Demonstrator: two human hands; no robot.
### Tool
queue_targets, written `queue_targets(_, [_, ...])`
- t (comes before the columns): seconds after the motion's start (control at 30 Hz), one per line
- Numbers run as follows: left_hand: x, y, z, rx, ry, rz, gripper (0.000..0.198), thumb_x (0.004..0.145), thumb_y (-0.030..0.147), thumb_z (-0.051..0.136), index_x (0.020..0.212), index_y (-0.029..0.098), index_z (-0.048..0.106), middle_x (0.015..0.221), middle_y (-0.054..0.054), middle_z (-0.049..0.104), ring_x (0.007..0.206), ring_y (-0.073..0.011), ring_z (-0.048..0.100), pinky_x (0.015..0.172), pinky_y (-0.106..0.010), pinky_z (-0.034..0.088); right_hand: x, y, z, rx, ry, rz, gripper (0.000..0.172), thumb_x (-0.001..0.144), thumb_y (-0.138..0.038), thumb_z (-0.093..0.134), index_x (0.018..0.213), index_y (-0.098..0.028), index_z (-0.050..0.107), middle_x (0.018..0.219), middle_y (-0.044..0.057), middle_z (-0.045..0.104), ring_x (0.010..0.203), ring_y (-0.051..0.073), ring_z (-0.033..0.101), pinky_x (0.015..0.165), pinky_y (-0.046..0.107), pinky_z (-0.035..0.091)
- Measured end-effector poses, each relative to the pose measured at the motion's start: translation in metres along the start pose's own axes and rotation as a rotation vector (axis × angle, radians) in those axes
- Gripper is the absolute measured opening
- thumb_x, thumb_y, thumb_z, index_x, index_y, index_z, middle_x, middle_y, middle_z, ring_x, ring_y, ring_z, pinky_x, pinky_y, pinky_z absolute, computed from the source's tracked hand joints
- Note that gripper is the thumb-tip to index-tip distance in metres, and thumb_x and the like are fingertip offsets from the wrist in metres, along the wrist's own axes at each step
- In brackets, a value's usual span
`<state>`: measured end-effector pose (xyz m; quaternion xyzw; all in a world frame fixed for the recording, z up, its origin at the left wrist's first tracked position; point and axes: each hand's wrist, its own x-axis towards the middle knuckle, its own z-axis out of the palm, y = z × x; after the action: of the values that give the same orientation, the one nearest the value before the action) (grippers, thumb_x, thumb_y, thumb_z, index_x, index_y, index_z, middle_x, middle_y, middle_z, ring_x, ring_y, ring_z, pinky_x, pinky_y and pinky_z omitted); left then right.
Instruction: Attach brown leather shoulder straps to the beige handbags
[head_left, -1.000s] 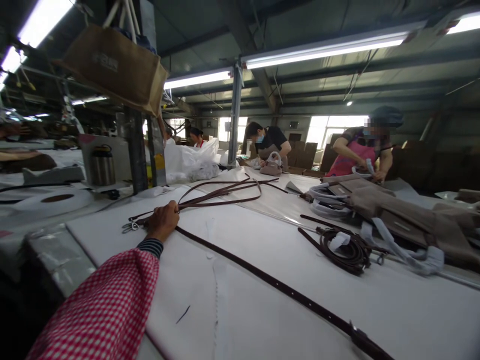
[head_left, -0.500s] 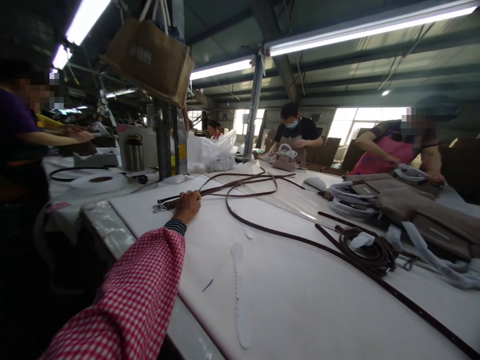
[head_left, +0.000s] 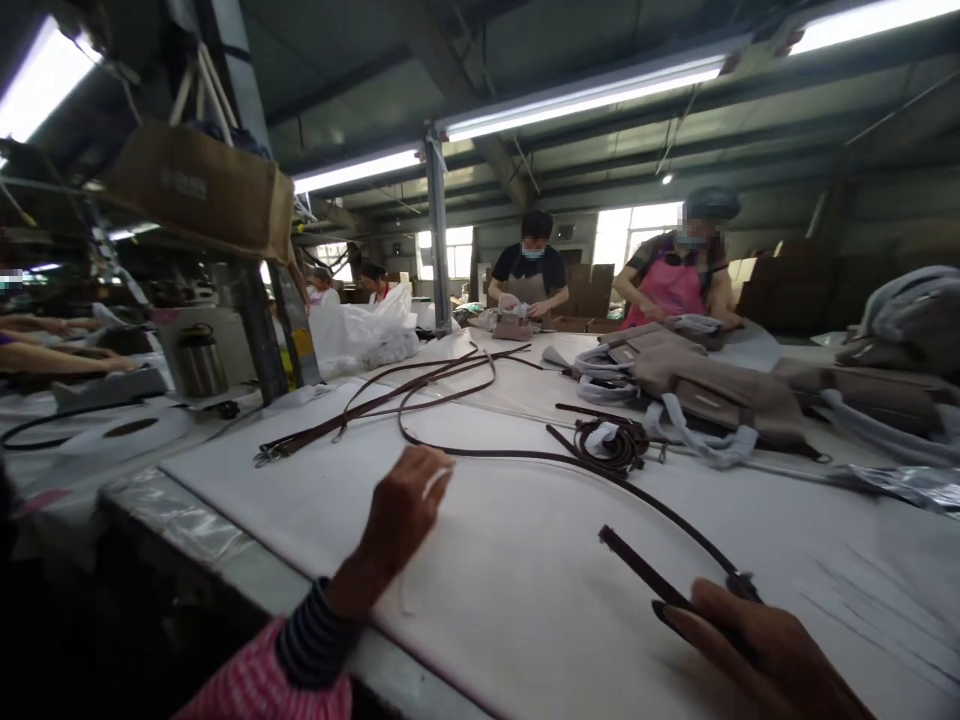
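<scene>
My left hand (head_left: 401,510) is above the white tabletop, its fingers pinched together at a small white scrap (head_left: 435,484). At the lower right, my right hand (head_left: 757,645) closes around a dark brown leather strap (head_left: 641,567), whose free end points up and left. A long stretch of brown strap (head_left: 540,456) curves across the table to metal hardware (head_left: 742,584) by my right hand. Farther left lies a bundle of brown straps (head_left: 360,408) with metal clasps (head_left: 266,456) at its near end, apart from both hands.
A coiled strap (head_left: 611,448) lies mid-table. Taupe handbags (head_left: 712,385) with wrapped handles are piled behind it. Two co-workers (head_left: 529,275) stand across the table. A brown bag (head_left: 199,190) hangs at left, above a steel flask (head_left: 201,362).
My left hand has let go of the strap bundle and moved nearer, to the white scrap. My right hand has come into view holding a strap. The view has swung right.
</scene>
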<state>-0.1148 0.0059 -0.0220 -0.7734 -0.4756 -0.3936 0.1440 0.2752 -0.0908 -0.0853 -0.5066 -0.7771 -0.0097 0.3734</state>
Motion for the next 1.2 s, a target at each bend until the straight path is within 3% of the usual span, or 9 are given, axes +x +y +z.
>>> queue_targets(0.17, [-0.052,0.151,-0.017,-0.109,-0.057,0.423,0.047,0.099,0.023,0.058,0.146,0.019,0.049,0.149,-0.014,0.055,0.141,-0.0301,0.046,0.108,-0.046,0.050,0.007,-0.028,-0.013,0.072,-0.031,-0.297,0.035,0.107,-0.036,0.051,0.076,-0.020,0.051,0.065,-0.003,0.058,0.054,0.010,0.053,0.054,0.022,0.038])
queue_targets(0.23, [-0.060,0.183,-0.024,-0.035,-0.107,0.477,0.046,0.099,0.025,0.060,0.144,0.021,0.050,0.148,-0.012,0.057,0.140,-0.0344,0.047,0.109,-0.053,0.046,0.005,-0.041,-0.018,0.105,-0.020,-0.490,0.032,0.108,-0.033,0.047,0.080,-0.019,0.052,0.070,-0.001,0.059,0.059,0.011,0.052,0.058,0.024,0.038])
queue_targets(0.3, [-0.063,0.195,-0.030,0.006,-0.212,0.451,0.026,0.098,0.024,0.062,0.124,0.023,0.060,0.123,-0.007,0.070,0.119,-0.0309,0.062,0.102,-0.051,0.048,0.003,-0.052,-0.023,0.105,0.000,-0.594,0.033,0.110,-0.032,0.044,0.080,-0.019,0.051,0.071,0.000,0.058,0.060,0.011,0.051,0.059,0.025,0.036])
queue_targets(0.37, [-0.066,0.194,-0.037,0.029,-0.338,0.393,0.004,0.098,0.018,0.060,0.098,0.022,0.060,0.092,-0.001,0.071,0.089,-0.0227,0.067,0.085,-0.038,0.051,0.002,-0.057,-0.026,0.059,-0.015,-0.639,0.036,0.109,-0.037,0.045,0.079,-0.019,0.050,0.070,-0.001,0.057,0.057,0.011,0.048,0.057,0.027,0.031])
queue_targets(0.5, [-0.083,0.176,-0.064,0.040,-0.299,0.308,0.024,0.102,0.016,0.050,0.079,0.022,0.053,0.070,0.002,0.062,0.060,-0.0154,0.059,0.056,-0.028,0.039,0.013,-0.050,-0.032,-0.021,-0.167,-0.710,0.037,0.108,-0.045,0.047,0.082,-0.020,0.051,0.067,-0.002,0.059,0.052,0.011,0.041,0.055,0.031,0.023])
queue_targets(0.6, [-0.099,0.165,-0.093,-0.010,-0.170,0.203,0.030,0.106,0.024,0.045,0.079,0.022,0.056,0.067,0.003,0.061,0.057,-0.0128,0.059,0.057,-0.025,0.041,0.039,-0.045,-0.037,-0.086,-0.217,-0.695,0.037,0.109,-0.046,0.044,0.086,-0.019,0.054,0.071,-0.001,0.063,0.054,0.012,0.042,0.059,0.032,0.022])
queue_targets(0.77, [-0.100,0.160,-0.144,-0.015,-0.199,-0.163,0.039,0.104,0.043,0.047,0.075,0.022,0.061,0.067,0.002,0.064,0.056,-0.0122,0.059,0.058,-0.022,0.045,0.107,-0.065,-0.037,-0.172,-0.223,-0.648,0.034,0.107,-0.042,0.047,0.087,-0.018,0.060,0.087,0.006,0.069,0.078,0.017,0.056,0.070,0.033,0.025])
queue_targets(1.0, [-0.077,0.129,-0.206,0.086,-0.112,-0.551,0.044,0.094,0.059,0.051,0.078,0.021,0.066,0.068,0.002,0.062,0.063,-0.0145,0.055,0.058,-0.023,0.040,0.161,-0.060,-0.022,-0.098,-0.381,-0.504,0.017,0.099,-0.034,0.058,0.098,-0.019,0.068,0.074,0.003,0.066,0.064,0.016,0.053,0.061,0.030,0.020])
queue_targets(1.2, [-0.108,0.117,-0.202,-0.200,-0.238,-0.741,0.048,0.091,0.063,0.053,0.081,0.018,0.066,0.056,0.006,0.043,0.051,-0.0108,0.037,0.049,-0.022,0.029,0.190,-0.038,-0.019,-0.130,-0.149,-0.373,0.025,0.102,-0.030,0.052,0.088,-0.018,0.068,0.073,0.007,0.065,0.068,0.018,0.052,0.064,0.032,0.021])
